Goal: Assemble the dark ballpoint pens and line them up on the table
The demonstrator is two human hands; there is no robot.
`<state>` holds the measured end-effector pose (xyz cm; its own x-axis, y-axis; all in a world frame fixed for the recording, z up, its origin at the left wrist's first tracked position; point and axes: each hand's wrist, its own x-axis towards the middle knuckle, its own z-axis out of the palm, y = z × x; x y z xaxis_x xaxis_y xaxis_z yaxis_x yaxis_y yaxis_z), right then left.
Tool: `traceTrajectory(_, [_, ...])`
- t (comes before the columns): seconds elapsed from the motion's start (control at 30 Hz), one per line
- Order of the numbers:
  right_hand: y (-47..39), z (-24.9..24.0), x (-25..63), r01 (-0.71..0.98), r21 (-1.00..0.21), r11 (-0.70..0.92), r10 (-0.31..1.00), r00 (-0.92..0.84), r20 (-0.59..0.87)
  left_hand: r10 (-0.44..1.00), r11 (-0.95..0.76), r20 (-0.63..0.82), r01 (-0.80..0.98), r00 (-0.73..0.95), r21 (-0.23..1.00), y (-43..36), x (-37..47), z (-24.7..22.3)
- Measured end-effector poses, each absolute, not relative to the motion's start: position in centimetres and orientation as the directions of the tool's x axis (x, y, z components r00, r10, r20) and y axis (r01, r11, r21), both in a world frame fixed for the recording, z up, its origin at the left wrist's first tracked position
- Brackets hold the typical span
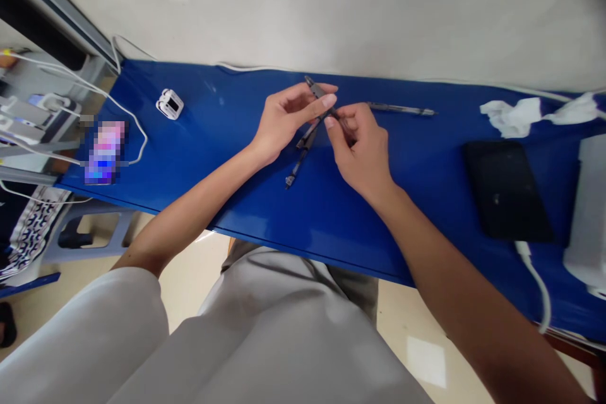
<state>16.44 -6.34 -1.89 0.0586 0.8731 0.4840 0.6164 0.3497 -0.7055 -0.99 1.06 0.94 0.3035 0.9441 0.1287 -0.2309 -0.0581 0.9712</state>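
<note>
My left hand (290, 115) is closed on a dark pen (316, 87), whose tip points up and away between thumb and fingers. Close beside it, my right hand (357, 142) has its thumb and fingers pinched near the pen's lower part; what exactly they grip is too small to make out. Below the hands, a second dark, clear-barrelled pen (296, 169) slants toward the table's front edge, its upper end hidden near my fingers. A third pen (402, 109) lies on the blue table (199, 139) just beyond my right hand.
A small white device (170, 105) and a blurred-out phone (106, 151) lie at the left, near white cables. At the right are crumpled tissues (511, 117), a black tablet-like device (507, 190) with a white cable, and a pale object (589, 214). A wall stands behind the table.
</note>
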Motion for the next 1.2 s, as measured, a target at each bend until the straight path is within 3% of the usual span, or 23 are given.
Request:
traceTrajectory(0.13, [-6.13, -2.49, 16.53, 0.593, -0.713, 0.374, 0.864, 0.057, 0.500, 0.914, -0.096, 0.159, -0.181, 0.373, 0.979, 1.04, -1.04, 0.94])
traceTrajectory(0.37, [-6.21, -2.55, 16.56, 0.570, -0.746, 0.345, 0.877, 0.086, 0.472, 0.907, -0.004, 0.103, -0.236, 0.409, 0.972, 0.67, -1.05, 1.40])
traceTrajectory(0.5, [-6.16, -2.61, 16.78, 0.568, -0.744, 0.351, 0.886, 0.055, 0.460, 0.869, -0.071, 0.158, -0.198, 0.470, 0.978, 0.70, -1.07, 1.29])
traceTrajectory(1.2, [-6.05, -2.36, 16.58, 0.595, -0.718, 0.361, 0.854, 0.099, 0.511, 0.904, 0.026, 0.076, -0.231, 0.421, 0.973, 0.63, -1.04, 1.34])
